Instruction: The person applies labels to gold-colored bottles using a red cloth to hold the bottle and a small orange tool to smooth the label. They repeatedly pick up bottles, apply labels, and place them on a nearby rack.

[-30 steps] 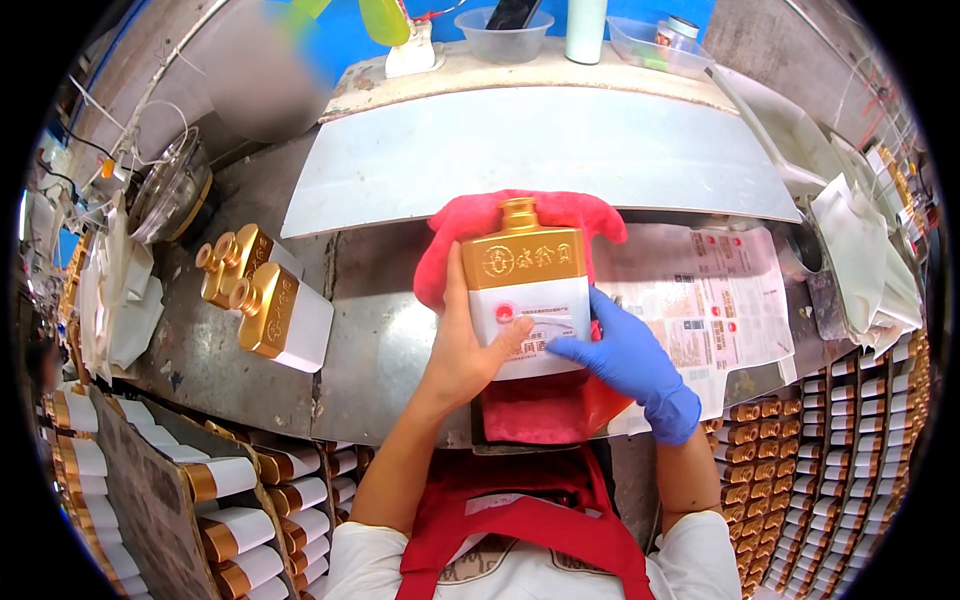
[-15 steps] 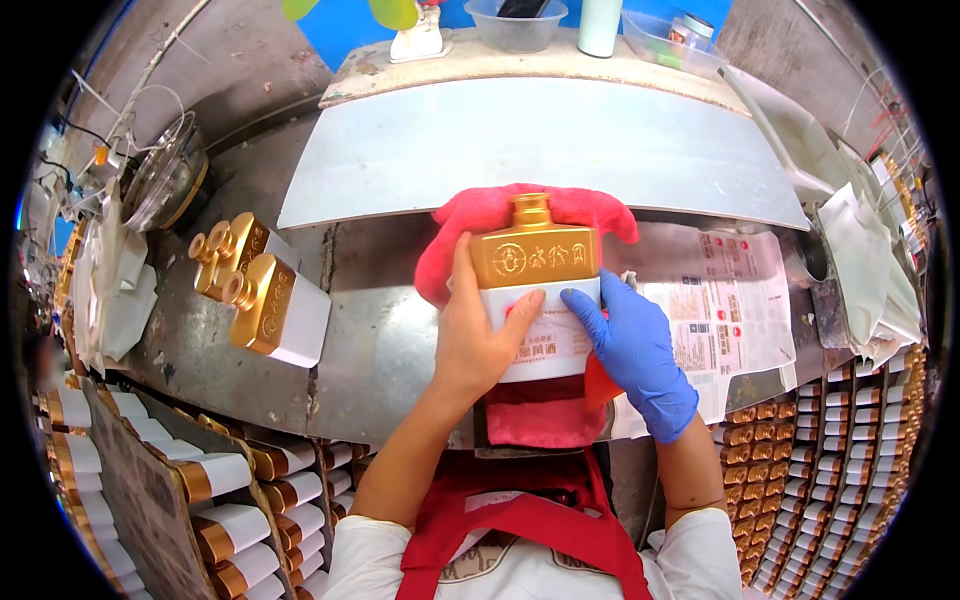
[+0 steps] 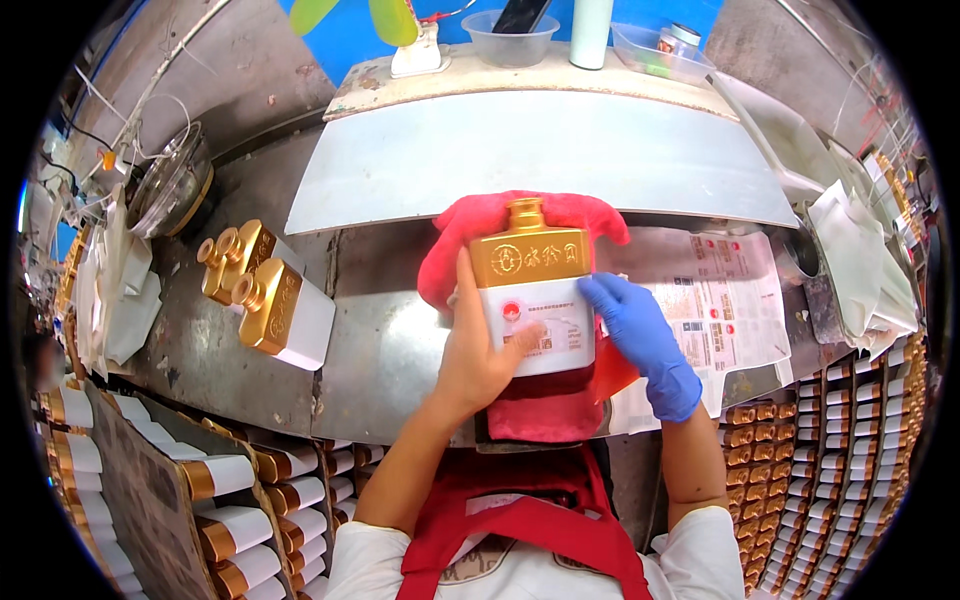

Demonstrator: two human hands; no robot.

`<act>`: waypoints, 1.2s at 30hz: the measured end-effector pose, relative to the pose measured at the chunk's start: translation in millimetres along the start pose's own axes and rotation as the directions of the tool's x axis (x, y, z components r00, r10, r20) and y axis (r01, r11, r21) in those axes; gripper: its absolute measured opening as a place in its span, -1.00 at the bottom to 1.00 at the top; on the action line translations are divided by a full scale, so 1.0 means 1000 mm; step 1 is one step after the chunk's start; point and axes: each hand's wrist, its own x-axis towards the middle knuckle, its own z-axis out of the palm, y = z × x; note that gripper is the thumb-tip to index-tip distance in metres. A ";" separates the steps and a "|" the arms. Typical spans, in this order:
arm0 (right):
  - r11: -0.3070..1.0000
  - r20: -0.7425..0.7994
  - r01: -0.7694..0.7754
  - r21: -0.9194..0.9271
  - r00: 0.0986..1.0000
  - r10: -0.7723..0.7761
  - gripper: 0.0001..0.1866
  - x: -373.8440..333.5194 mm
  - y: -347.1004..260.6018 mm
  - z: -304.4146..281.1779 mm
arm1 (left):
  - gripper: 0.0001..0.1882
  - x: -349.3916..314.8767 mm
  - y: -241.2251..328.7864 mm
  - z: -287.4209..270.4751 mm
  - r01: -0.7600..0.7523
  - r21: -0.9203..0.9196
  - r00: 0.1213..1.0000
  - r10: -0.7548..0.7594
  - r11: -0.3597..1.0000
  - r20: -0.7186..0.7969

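A flat rectangular bottle point(image 3: 530, 255), gold at the neck and shoulder and white below, is tilted up between my hands over a red towel point(image 3: 450, 265). My bare left hand point(image 3: 485, 340) grips its left side, the thumb lying across the printed lower front. On the other side my right hand point(image 3: 640, 325), in a blue glove, presses its thumb and fingers against the right edge. Parts of the fingers are hidden behind the bottle. To the left, several similar gold and white bottles point(image 3: 300, 325) stand on the metal table point(image 3: 375, 350).
Printed label sheets point(image 3: 720, 300) lie right of the towel. A pale board point(image 3: 540, 150) spans the back, with a plastic bowl point(image 3: 510, 45) and a green cylinder point(image 3: 590, 35) beyond it. Racks of bottles point(image 3: 235, 530) flank me; a metal basin point(image 3: 175, 185) sits at far left.
My left thumb has slid lower over the bottle's front. My right thumb has shifted toward the bottle's right edge, uncovering more of the printed white front.
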 end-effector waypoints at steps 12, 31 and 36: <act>0.415 0.318 -0.412 0.811 0.907 0.277 -0.63 -0.030 0.060 -0.038 | -0.02 -0.012 -0.003 -0.016 0.097 -0.104 0.980 -0.077 0.990 0.181; 0.991 0.086 -0.058 -0.117 0.994 0.068 -0.37 -0.024 0.001 0.003 | 0.08 -0.007 0.003 -0.011 0.128 -0.158 0.984 -0.106 0.979 0.141; 0.996 0.080 -0.039 -0.080 0.996 0.046 -0.34 -0.024 -0.001 0.002 | 0.01 -0.008 -0.004 -0.015 0.121 -0.278 0.984 -0.078 0.953 0.162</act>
